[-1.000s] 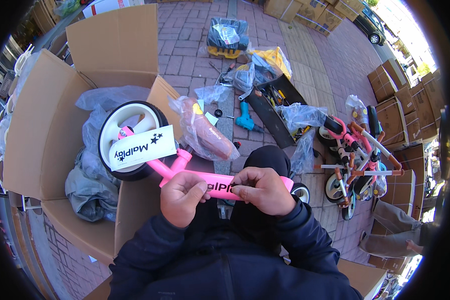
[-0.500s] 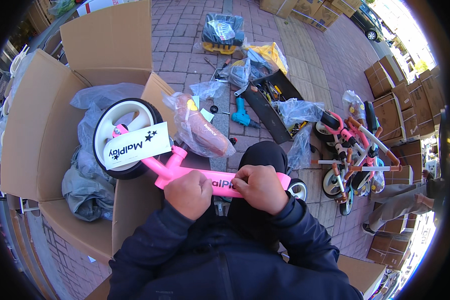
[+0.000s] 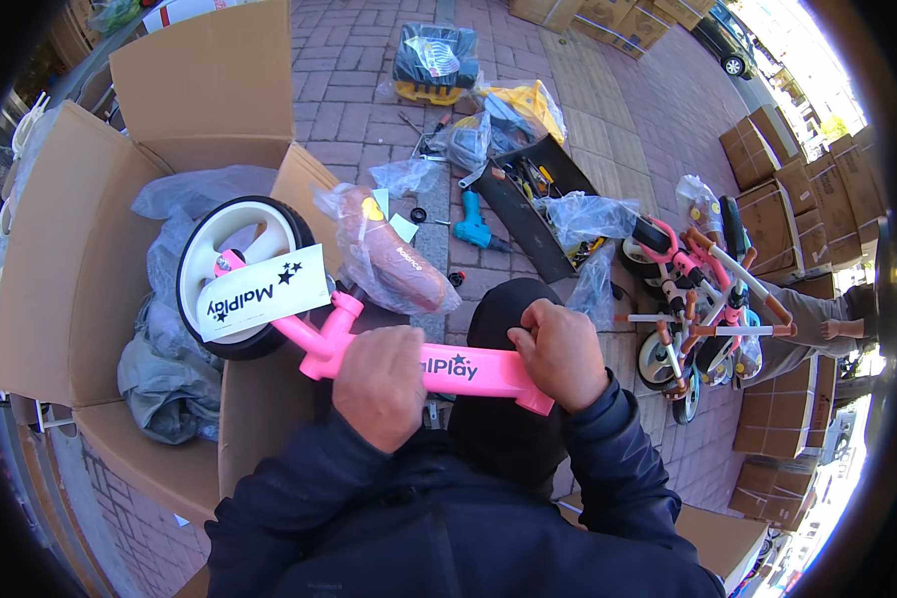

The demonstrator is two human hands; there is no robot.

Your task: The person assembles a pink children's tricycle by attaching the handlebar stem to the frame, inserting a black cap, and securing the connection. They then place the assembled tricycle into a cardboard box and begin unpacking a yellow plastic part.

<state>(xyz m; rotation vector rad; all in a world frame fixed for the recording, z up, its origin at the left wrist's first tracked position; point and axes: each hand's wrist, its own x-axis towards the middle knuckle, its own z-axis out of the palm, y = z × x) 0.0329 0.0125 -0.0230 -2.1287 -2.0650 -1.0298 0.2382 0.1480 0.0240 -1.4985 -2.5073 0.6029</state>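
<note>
1. Part pos.: we have the pink frame (image 3: 493, 374) lying crosswise over our dark-clad leg (image 3: 508, 314), w/ the white-and-black wheel (image 3: 259, 244) at its L end, beside the open carton (image 3: 60, 269).
2. L grip: our left hand (image 3: 379, 389) lies curled over the tube and covers the start of the dark lettering (image 3: 448, 367). It's blurred; we can't tell if the fingers press tog. underneath.
3. R grip: our right hand (image 3: 565, 357) is closed round the tube's R end, thumb at the upper edge.
4. Step, as we judge it: steadying the tube & tending its lettering. We should brace the R end firmly, w/o twisting.
5. We should press flat, middle outwards, w/ even force, & check edges for lifts or bubbles.
6. Caution: the white sheet (image 3: 264, 294) lies across the wheel; a tilt could slide it off, so we should hold the frame approx. level.
</note>
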